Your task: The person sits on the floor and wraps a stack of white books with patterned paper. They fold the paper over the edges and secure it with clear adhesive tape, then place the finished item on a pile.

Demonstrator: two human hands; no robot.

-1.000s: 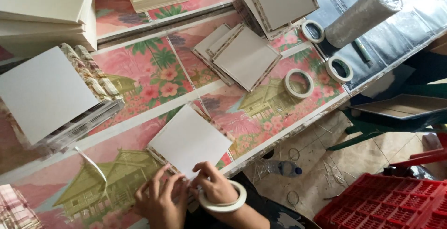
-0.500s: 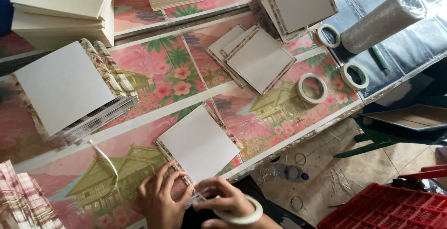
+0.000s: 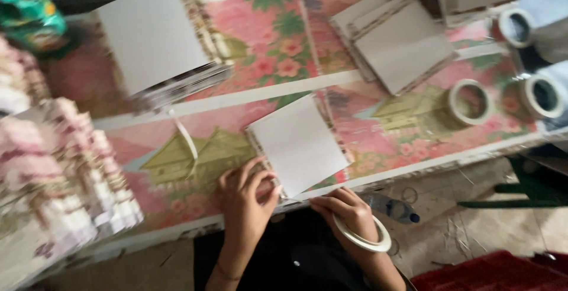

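1. The left hand [image 3: 245, 199] lies palm down on the flowered table cover [image 3: 260, 60], fingers spread, with its fingertips touching the near left corner of a white square card [image 3: 299, 144]; it pins that corner and closes around nothing.
2. The right hand [image 3: 349, 211] sits just right of the left one at the near edge of the table, fingers curled at the near corner of the same card; whether it pinches the card or only touches it cannot be told, since the view is blurred.
3. A roll of white tape [image 3: 364, 238] hangs around the right wrist like a bangle.
4. The white square card lies tilted on the cover, near the table's near edge, on top of a thin pile whose patterned edges show along its left side.
5. A loose strip of white tape [image 3: 184, 137] lies on the cover to the left of the card, apart from it.
6. Farther left and far, a thicker stack of white-topped cards [image 3: 155, 36] stands with printed edges fanned on its near side.
7. At the far right lies a pile of grey boards [image 3: 399, 42]; near it, a tape roll [image 3: 468, 101] lies flat on the cover, with two more rolls [image 3: 544, 95] at the right edge.
8. On the left side, bundles of pink patterned paper [image 3: 65, 166] are stacked.
9. Below the table edge, a plastic bottle [image 3: 393, 208] lies on the floor, and a red crate [image 3: 497, 270] shows at the near right.
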